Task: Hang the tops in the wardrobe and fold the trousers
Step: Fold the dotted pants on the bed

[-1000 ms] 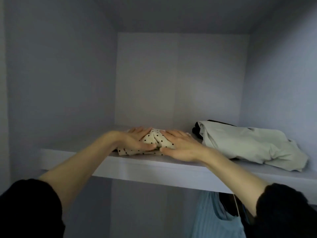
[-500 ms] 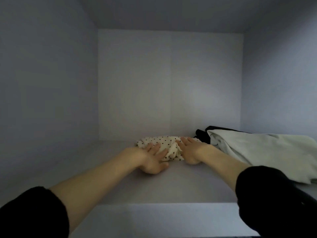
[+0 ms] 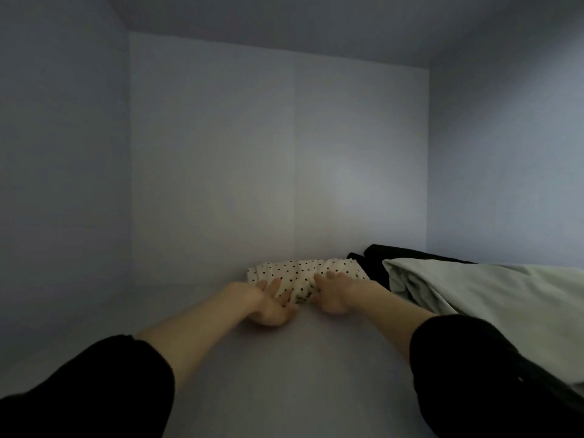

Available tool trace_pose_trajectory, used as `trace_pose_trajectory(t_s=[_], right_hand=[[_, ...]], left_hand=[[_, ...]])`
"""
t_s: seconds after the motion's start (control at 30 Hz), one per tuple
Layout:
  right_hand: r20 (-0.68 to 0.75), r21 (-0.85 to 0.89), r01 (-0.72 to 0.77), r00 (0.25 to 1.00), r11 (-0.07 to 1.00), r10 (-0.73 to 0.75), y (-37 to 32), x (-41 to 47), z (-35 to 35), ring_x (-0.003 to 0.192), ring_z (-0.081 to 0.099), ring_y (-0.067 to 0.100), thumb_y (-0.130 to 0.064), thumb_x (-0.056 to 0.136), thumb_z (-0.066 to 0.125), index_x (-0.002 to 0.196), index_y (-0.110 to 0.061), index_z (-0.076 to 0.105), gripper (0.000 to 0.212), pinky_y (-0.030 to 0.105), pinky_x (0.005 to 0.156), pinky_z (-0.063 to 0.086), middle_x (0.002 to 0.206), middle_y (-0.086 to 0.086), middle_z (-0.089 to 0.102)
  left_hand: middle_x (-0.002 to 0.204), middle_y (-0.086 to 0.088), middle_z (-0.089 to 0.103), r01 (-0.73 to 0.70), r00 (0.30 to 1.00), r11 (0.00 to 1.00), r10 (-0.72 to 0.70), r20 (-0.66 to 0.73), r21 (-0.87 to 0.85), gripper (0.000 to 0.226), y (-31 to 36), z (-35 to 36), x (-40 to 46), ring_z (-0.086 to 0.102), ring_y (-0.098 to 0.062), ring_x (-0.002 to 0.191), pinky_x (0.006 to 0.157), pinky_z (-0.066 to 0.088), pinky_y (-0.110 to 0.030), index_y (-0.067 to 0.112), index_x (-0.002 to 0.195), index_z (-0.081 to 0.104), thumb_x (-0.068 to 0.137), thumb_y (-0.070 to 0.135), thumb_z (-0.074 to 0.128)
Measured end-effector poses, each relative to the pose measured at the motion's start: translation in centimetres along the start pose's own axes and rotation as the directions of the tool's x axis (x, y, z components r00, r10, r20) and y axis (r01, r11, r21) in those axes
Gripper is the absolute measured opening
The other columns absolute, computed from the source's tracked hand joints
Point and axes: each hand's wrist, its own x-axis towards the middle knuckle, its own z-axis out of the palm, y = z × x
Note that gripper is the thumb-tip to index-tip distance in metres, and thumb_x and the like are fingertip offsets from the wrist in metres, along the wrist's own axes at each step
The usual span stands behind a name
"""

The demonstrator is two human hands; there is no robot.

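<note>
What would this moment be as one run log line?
left hand open on polka-dot bundle | right hand open on it | bundle on shelf near back wall

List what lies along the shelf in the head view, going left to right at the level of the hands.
left hand → polka-dot folded garment → right hand → black garment → pale green garment. Both hands press with straight fingers against the polka-dot bundle on the shelf.
</note>
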Motion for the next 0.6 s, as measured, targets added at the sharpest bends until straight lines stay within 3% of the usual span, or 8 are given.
trace_pose_trajectory(t_s=[0.1,0.27,0.37,0.43,0.53,0.6], right_hand=[[0.071,0.092,-0.009,0.997,0.996,0.002,0.8,1.4,1.8,0.145,-0.014,0.027,-0.046,0.100,0.020,0.150,-0.021,-0.011,0.063,0.048,0.118,0.002,0.157,0.004,-0.018],[0.031,0.161,0.027,0.999,0.987,-0.032,2.1,2.7,2.3,0.144,-0.017,0.024,-0.048,0.100,0.016,0.150,-0.024,-0.011,0.062,0.045,0.118,-0.002,0.157,0.003,-0.020],[0.017,0.188,0.037,0.999,0.981,-0.041,1.6,2.1,1.9,0.145,-0.012,0.026,-0.047,0.100,0.022,0.151,-0.022,-0.002,0.062,0.046,0.117,0.002,0.158,0.004,-0.012],[-0.025,0.240,0.063,0.998,0.969,-0.059,1.1,1.5,1.2,0.145,-0.001,0.028,-0.040,0.101,0.022,0.150,-0.019,0.014,0.053,0.048,0.117,0.010,0.158,0.008,0.003],[-0.062,0.293,0.109,0.994,0.950,-0.095,0.5,-1.1,-0.1,0.140,0.020,0.031,-0.027,0.102,0.024,0.146,-0.015,0.028,0.046,0.042,0.114,0.021,0.153,0.013,0.020],[-0.084,0.290,0.137,0.990,0.947,-0.117,0.0,-3.7,-0.6,0.132,0.037,0.029,-0.021,0.101,0.029,0.142,-0.012,0.035,0.043,0.038,0.107,0.034,0.148,0.012,0.034]], left_hand=[[0.156,0.003,-0.020,0.009,1.000,1.000,-0.009,0.019,0.000,0.062,-0.6,0.2,1.6,-0.016,-0.021,0.144,0.116,-0.009,-0.044,0.029,0.149,-0.005,0.096,0.057,0.011],[0.153,0.004,-0.029,-0.032,0.999,0.999,0.032,-0.029,-0.004,0.059,-0.9,0.5,2.9,-0.023,-0.021,0.142,0.116,-0.007,-0.047,0.030,0.148,-0.012,0.097,0.054,0.007],[0.154,0.001,-0.024,-0.032,0.999,0.999,0.032,-0.035,-0.026,0.056,-0.7,0.1,2.3,-0.019,-0.023,0.143,0.117,-0.007,-0.046,0.026,0.149,-0.008,0.100,0.047,0.009],[0.157,-0.004,-0.012,-0.066,0.996,0.996,0.061,-0.068,-0.063,0.051,-0.6,-0.5,1.4,-0.010,-0.024,0.145,0.118,-0.003,-0.039,0.020,0.150,0.000,0.103,0.036,0.011],[0.157,-0.008,0.015,-0.085,0.975,0.984,0.050,-0.218,-0.157,0.047,-0.1,-1.3,-2.4,0.017,-0.022,0.143,0.113,0.014,-0.027,0.013,0.149,0.018,0.104,0.026,0.022],[0.154,-0.004,0.026,-0.056,0.932,0.992,0.011,-0.361,-0.116,0.047,0.3,-1.7,-5.9,0.028,-0.022,0.139,0.110,0.026,-0.030,0.022,0.148,0.023,0.102,0.027,0.030]])
